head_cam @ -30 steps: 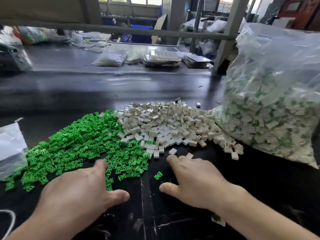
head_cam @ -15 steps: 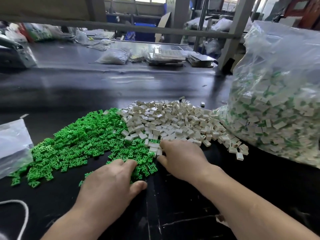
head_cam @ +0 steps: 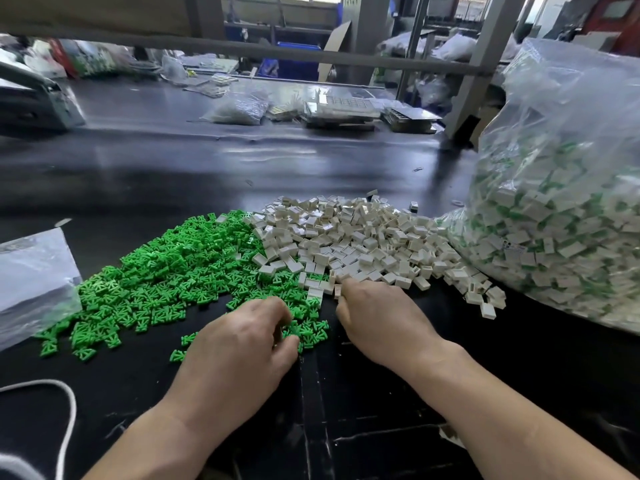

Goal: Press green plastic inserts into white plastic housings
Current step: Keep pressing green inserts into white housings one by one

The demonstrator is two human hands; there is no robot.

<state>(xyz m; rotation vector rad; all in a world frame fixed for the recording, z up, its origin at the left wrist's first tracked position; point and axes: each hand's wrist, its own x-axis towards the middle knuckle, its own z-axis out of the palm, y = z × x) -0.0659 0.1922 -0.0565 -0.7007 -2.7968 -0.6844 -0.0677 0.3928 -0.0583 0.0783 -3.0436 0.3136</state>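
A good deal looks finished already: the big clear bag [head_cam: 571, 150] on the right bulges with white pieces showing green inside, which I take for assembled ones. Plenty remains, though. A wide heap of green inserts [head_cam: 173, 271] lies on the black table [head_cam: 207, 174], touching a heap of white housings [head_cam: 363, 244] that runs up against the bag. The left hand [head_cam: 242, 344] has its fingers curled down into the near edge of the green heap, the right hand [head_cam: 381, 323] curled at the near edge of the white one (whether either actually pinches a piece I cannot tell – the fingertips are tucked under). No pair is being pressed together yet
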